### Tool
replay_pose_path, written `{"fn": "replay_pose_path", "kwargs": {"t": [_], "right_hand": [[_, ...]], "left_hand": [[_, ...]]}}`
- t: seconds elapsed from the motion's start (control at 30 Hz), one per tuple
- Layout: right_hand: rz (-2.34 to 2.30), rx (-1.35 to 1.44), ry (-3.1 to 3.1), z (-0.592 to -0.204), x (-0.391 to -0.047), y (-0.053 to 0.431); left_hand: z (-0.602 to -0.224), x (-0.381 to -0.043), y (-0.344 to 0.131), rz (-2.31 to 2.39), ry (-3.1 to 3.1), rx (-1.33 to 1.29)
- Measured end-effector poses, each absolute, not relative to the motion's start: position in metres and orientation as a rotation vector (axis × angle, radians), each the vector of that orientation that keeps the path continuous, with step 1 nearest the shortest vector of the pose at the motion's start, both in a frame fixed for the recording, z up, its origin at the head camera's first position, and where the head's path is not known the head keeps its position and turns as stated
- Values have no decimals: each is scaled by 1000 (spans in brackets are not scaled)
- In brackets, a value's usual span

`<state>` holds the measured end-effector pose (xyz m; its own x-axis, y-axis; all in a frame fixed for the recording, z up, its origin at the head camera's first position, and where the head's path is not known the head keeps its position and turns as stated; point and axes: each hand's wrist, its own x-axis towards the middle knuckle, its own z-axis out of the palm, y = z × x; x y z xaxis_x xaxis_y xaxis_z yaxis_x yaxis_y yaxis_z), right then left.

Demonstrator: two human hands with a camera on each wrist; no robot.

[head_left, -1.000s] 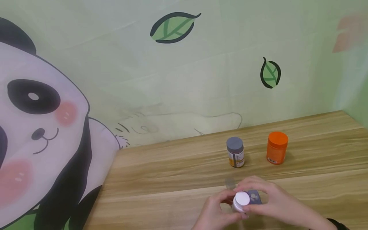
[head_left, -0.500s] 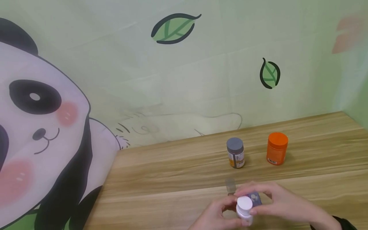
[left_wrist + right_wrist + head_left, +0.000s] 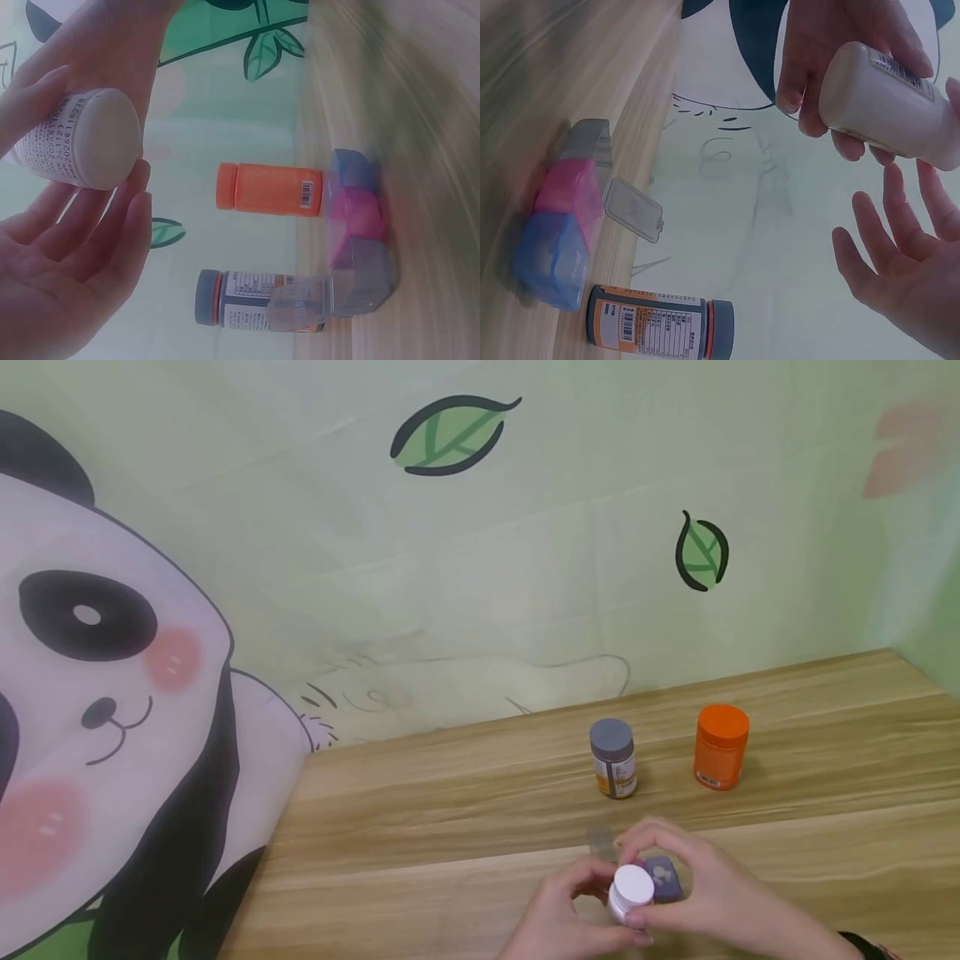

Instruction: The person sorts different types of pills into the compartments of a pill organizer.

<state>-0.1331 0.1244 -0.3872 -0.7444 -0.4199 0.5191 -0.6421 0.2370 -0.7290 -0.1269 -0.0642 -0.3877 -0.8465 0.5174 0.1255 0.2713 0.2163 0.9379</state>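
Over the table a white pill bottle with a white cap is held between the two hands. The left hand grips its body, thumb on one side and fingers on the other, as the right wrist view shows. At the cap end, the right hand has its thumb and fingertips round the bottle. Beneath the hands stands a small pill organizer with blue, pink and grey compartments. Its grey lid is flipped up. In the head view the hands and bottle hide most of the organizer.
Behind the hands stands a grey-capped pill bottle with a printed label. An orange bottle is farther right. The wood-grain table ends at a backdrop printed with a panda and leaves.
The white bottle dipped toward the table's front half a second ago and is now back up a little to the left, with both hands moving along. Other bottles have not moved.
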Motion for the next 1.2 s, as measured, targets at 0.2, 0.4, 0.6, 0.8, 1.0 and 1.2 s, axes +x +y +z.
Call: {"fn": "replay_pose_path", "kwargs": {"t": [0.2,0.4,0.6,0.8,1.0,1.2], "right_hand": [[1520,1065,-2283,-386,-134,126],[1544,1173,-2315,-384,-136,133],[1567,1323,-2347,-385,-138,139],[1584,1471,-2344,-385,-140,142],[1523,1339,-2416,-383,-138,143],[1428,1080,-2415,-381,-136,136]], "left_hand": [[-390,-128,-64,1662,2309,837],[-390,-130,-65,1597,2341,899],[-392,-133,-66,1526,2361,959],[-392,-133,-67,1500,2346,939],[-393,-133,-66,1545,2329,938],[-394,-133,-63,1608,2344,926]]}}
